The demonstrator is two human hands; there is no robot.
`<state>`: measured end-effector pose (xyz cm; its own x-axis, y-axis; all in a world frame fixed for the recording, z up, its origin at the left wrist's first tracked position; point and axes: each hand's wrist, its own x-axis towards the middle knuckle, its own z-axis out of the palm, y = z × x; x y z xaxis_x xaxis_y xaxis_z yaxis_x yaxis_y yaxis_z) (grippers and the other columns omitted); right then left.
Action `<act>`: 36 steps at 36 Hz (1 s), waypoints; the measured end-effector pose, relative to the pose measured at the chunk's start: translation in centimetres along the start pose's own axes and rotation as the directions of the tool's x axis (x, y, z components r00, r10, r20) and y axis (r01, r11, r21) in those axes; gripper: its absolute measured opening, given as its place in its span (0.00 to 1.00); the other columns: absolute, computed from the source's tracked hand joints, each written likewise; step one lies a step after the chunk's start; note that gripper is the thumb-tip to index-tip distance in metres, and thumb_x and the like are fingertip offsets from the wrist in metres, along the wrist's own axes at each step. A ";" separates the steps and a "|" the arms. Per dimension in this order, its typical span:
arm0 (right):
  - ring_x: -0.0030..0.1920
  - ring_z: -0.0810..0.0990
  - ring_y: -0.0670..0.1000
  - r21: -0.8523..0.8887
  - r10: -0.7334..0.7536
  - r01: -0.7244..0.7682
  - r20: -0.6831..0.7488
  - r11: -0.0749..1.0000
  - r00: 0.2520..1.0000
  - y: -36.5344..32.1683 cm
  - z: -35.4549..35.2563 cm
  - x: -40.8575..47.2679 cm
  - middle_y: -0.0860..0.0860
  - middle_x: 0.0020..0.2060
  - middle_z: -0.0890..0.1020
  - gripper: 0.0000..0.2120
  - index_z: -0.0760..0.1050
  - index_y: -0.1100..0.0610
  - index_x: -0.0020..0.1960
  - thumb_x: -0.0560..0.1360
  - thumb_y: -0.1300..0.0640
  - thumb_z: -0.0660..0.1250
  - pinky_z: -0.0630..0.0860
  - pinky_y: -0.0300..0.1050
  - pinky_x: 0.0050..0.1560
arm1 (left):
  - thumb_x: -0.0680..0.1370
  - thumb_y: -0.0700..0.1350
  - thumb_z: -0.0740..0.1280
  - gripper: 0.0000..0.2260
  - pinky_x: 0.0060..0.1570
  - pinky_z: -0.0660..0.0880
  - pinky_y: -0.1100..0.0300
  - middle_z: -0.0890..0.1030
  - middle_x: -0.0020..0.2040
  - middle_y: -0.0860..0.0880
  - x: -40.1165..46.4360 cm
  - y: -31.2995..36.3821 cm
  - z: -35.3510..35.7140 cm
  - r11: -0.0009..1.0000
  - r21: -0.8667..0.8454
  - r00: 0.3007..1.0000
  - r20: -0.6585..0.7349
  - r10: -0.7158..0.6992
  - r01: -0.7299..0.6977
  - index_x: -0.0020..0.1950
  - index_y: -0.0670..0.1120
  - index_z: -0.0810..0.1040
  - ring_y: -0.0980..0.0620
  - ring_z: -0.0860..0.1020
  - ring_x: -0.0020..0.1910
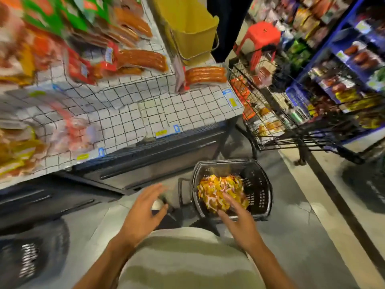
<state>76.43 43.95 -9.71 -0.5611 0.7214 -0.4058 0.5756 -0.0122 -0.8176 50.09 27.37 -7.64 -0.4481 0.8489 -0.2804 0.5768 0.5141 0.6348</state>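
A black plastic shopping basket (261, 195) stands on the grey floor in front of me, filled with several small yellow, orange and white packets (220, 190). My right hand (237, 217) reaches over the basket's near rim with its fingers spread and straight, close to the packets and holding nothing. My left hand (143, 209) hovers to the left of the basket with fingers extended and empty. The picture is blurred by motion.
A chilled display counter (129, 113) with a grid-patterned lining and sausage packs (141, 59) runs along the left. A black wire trolley (291, 113) loaded with goods stands at the right, beside blue shelves (350, 59). A red stool (260, 36) and a yellow bag (189, 28) sit farther back.
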 end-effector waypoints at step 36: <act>0.73 0.71 0.46 -0.361 -0.126 0.256 0.348 0.897 0.929 -20.1 28.2 3.4 0.43 0.73 0.73 0.27 0.69 0.44 0.75 0.78 0.47 0.71 0.71 0.46 0.72 | 0.80 0.51 0.67 0.22 0.72 0.66 0.54 0.71 0.73 0.53 -17.6 -30.3 -20.3 0.930 -0.177 0.888 -0.284 -0.362 0.323 0.74 0.53 0.70 0.51 0.69 0.73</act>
<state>46.13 27.10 -6.19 -0.8005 0.4311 -0.4163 0.5870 0.4241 -0.6896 26.62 -5.63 -7.28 -0.8009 0.5323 -0.2740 0.2706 0.7301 0.6274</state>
